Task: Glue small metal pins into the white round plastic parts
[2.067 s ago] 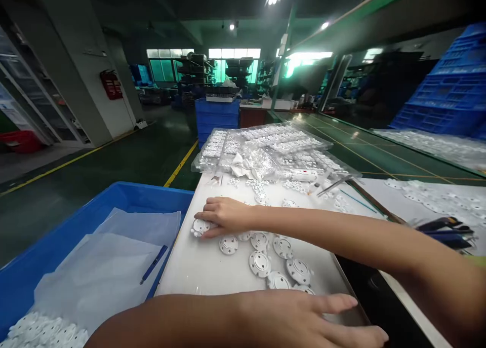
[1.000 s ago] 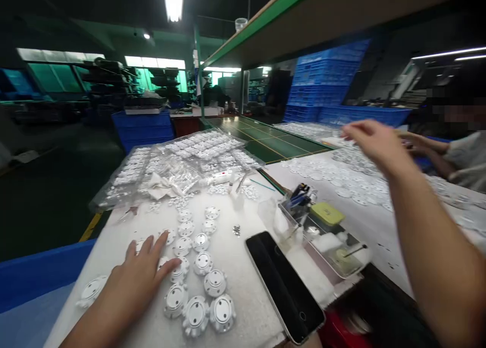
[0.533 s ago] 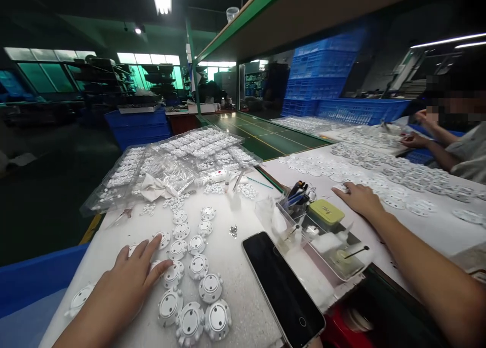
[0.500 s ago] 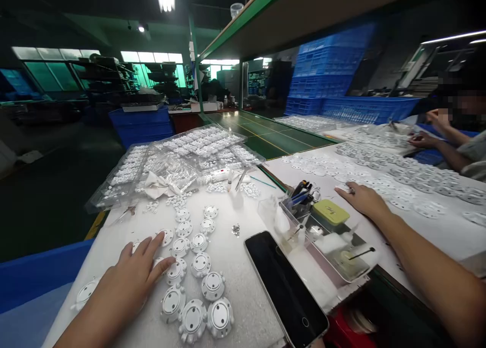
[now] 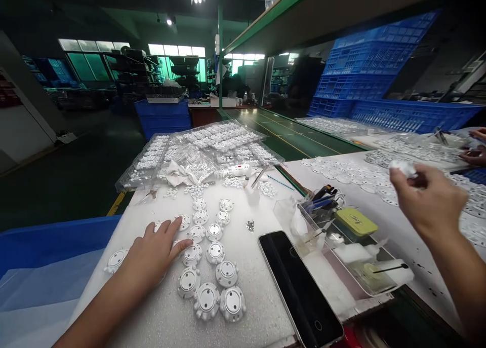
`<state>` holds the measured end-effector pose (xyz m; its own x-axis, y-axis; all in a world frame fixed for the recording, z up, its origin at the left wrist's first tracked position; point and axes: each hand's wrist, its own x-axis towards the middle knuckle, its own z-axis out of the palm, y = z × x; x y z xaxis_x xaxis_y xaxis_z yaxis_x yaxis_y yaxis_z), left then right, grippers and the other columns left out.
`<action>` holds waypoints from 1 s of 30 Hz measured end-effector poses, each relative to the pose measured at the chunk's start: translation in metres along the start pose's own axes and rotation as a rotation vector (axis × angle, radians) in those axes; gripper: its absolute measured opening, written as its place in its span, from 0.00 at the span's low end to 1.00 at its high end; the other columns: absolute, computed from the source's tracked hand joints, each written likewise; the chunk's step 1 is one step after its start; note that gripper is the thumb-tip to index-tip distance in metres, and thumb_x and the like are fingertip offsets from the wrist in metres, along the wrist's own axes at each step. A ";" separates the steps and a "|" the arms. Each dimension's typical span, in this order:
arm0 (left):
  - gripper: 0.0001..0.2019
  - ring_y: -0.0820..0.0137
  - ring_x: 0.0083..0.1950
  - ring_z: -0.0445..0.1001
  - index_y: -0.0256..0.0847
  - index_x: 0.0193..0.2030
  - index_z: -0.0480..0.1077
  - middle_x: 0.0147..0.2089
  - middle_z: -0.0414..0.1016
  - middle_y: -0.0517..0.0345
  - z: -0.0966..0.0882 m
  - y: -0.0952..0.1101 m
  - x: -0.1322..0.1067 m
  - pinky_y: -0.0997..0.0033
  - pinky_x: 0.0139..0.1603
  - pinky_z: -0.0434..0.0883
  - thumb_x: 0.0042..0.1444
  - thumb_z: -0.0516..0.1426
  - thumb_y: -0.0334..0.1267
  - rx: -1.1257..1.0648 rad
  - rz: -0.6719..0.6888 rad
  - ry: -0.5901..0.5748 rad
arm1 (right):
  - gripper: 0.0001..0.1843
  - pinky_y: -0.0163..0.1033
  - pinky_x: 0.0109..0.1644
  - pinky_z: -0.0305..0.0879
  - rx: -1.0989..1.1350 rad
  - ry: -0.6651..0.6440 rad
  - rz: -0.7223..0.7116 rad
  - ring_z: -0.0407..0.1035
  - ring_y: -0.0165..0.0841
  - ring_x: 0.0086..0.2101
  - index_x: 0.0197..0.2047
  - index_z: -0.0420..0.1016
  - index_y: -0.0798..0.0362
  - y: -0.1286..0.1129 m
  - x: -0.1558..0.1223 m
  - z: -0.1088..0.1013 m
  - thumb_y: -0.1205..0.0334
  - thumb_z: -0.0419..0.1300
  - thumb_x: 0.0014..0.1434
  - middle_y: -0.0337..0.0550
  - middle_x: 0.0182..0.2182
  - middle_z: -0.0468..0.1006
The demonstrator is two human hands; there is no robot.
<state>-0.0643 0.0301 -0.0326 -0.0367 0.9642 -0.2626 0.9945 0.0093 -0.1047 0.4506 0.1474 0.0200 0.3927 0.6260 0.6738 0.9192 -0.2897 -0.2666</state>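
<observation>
Right hand is raised off the surface, out to the right side, fingers bunched and pinching a small white piece. The piece sits at the fingertips, on the far-left side of that hand, above the palm line. It's blurred and looks roundish, so I can't tell any long axis. Wrist is bent, back of the hand faces the camera, and the forearm comes in from the lower right.

Left hand is flat and spread, palm down, gripping nothing. It rests on the surface among the round caps. Most caps lie just right of its fingertips, in a loose band running from near the body out away from it, all face up. One cap sits alone just left of the wrist. The fingertips touch the nearest caps, and a cap or two may be under the palm, hidden. The left hand is the one nearer the caps; the right is well apart from them.

Between the two hands:
- a dark phone, long axis running away from the body and angled left
- a clear tray of tools, with a yellow tin in it

Below and beyond the right hand, flat white discs are spread out. Beyond the left hand's fingers are bags of small parts. A blue crate is to its left. A co-worker's hand shows at the far right edge.
</observation>
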 end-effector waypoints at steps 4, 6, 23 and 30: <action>0.27 0.40 0.70 0.51 0.44 0.73 0.44 0.73 0.49 0.45 -0.011 0.005 -0.006 0.53 0.54 0.71 0.69 0.44 0.37 0.070 0.025 -0.065 | 0.28 0.37 0.38 0.63 0.262 0.133 -0.496 0.69 0.33 0.30 0.53 0.71 0.57 -0.095 -0.075 -0.085 0.42 0.55 0.61 0.47 0.33 0.75; 0.27 0.39 0.70 0.52 0.45 0.73 0.45 0.74 0.48 0.46 -0.013 0.007 -0.007 0.51 0.54 0.70 0.69 0.46 0.38 0.099 0.047 -0.073 | 0.22 0.34 0.34 0.64 0.448 -0.079 -0.796 0.68 0.31 0.30 0.50 0.70 0.58 -0.140 -0.129 -0.102 0.48 0.55 0.64 0.45 0.31 0.74; 0.32 0.40 0.70 0.52 0.42 0.73 0.41 0.72 0.54 0.46 0.007 -0.001 -0.002 0.50 0.59 0.66 0.67 0.45 0.51 -0.015 -0.007 0.018 | 0.31 0.47 0.54 0.66 0.357 -0.818 -0.694 0.68 0.44 0.51 0.62 0.62 0.59 -0.194 -0.209 -0.057 0.45 0.53 0.64 0.55 0.51 0.73; 0.29 0.36 0.69 0.52 0.46 0.72 0.46 0.72 0.53 0.49 0.046 -0.024 0.014 0.46 0.54 0.69 0.66 0.44 0.42 -0.037 0.072 0.105 | 0.23 0.42 0.49 0.66 0.439 -0.247 0.027 0.71 0.35 0.42 0.52 0.72 0.49 -0.087 -0.072 -0.091 0.45 0.59 0.60 0.45 0.44 0.76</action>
<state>-0.0928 0.0309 -0.0774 0.0436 0.9851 -0.1665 0.9971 -0.0533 -0.0537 0.3394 0.0614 0.0575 0.3626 0.7903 0.4939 0.8132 -0.0094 -0.5819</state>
